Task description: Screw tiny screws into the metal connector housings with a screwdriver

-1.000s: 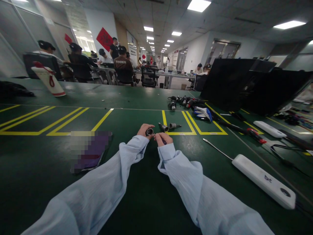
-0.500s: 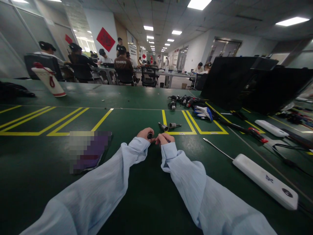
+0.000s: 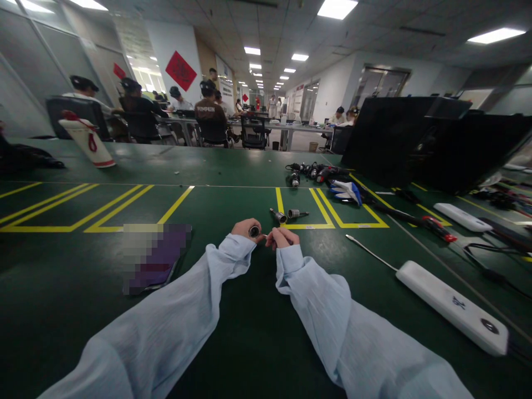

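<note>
Nearest on the green table (image 3: 249, 343), a long white bar (image 3: 451, 307) lies toward the right edge, and a purple flat case (image 3: 170, 255) lies on the left part. The near edge is not in view.

Between them, farther in, the two hands work close together. The left hand (image 3: 243, 229) is curled firmly around a metal cylinder (image 3: 254, 231), whose round mouth shows at the fingers, turned to the wearer. The right hand (image 3: 282, 237) has its fingertips pinched closely, on what seems a thin rod (image 3: 265, 237); this points to the cylinder, but I cannot tell if they touch.

I judge the cylinder is stiff, rather heavy for its size, smooth and possibly slippery, not fragile; it is best taken around its side wall, leaving the mouth free. The rod seems light and asks for a pinch.

Just beyond the right hand lie two metal pieces (image 3: 286, 215). Farther, toward the far edge, are a glove (image 3: 347, 192) and a dark cluster of parts (image 3: 303, 170).
</note>
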A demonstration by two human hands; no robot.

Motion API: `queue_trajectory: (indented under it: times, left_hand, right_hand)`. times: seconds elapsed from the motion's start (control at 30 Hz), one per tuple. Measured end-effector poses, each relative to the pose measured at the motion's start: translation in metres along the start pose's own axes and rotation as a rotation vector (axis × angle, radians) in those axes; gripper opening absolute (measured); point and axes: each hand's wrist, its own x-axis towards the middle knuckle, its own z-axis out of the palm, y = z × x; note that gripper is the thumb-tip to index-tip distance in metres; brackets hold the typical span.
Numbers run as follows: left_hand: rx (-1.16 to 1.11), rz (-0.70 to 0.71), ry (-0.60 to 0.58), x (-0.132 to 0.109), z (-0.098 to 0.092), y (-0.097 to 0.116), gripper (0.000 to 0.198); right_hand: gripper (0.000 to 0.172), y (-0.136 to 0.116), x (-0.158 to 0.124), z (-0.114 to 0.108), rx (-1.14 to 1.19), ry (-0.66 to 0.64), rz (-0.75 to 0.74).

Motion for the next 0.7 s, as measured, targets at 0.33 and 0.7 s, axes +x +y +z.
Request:
queue_trajectory:
  times: [0.33,0.7]
  left_hand:
    - [0.047,-0.029,0.068,0.003,0.002,-0.003,0.016]
    - [0.072,-0.049,0.141,0.000,0.001,0.002,0.014]
  right_hand:
    - [0.028,0.005,0.001,0.001,0.195,-0.064,0.152]
    - [0.028,0.017,0.008,-0.001,0.304,-0.061,0.231]
